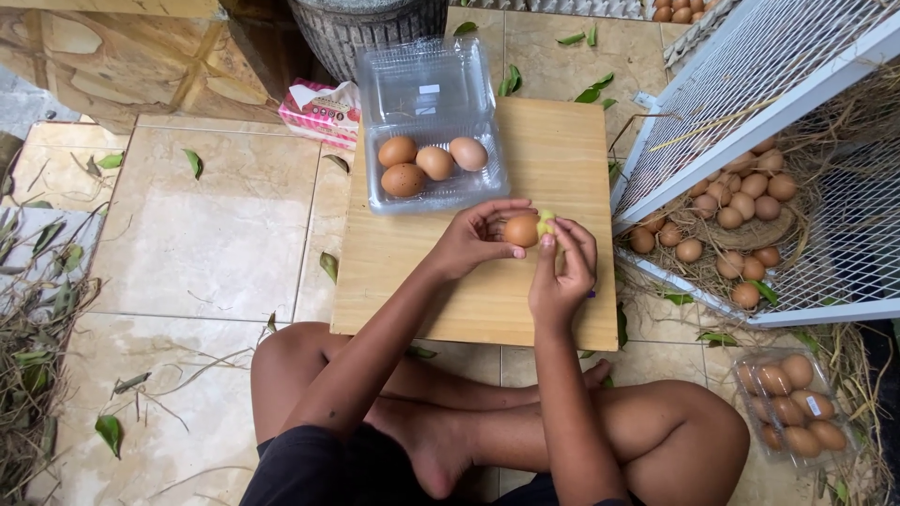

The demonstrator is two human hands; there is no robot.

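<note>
My left hand (473, 239) holds a brown egg (521, 230) by its fingertips above a low wooden board (412, 272). My right hand (562, 267) presses a small yellow-green piece (545, 223) against that egg. Just beyond the hands, an open clear plastic tray (433, 192) sits on the board with several brown eggs (433, 162) in it, its lid folded back.
A white wire-mesh cage (797, 103) with straw and many brown eggs (741, 206) stands open at the right. A closed clear pack of eggs (792, 408) lies on the floor at lower right. A pink packet (321, 111) and a dark woven pot (366, 33) sit behind the board. Leaves litter the tiled floor (206, 234).
</note>
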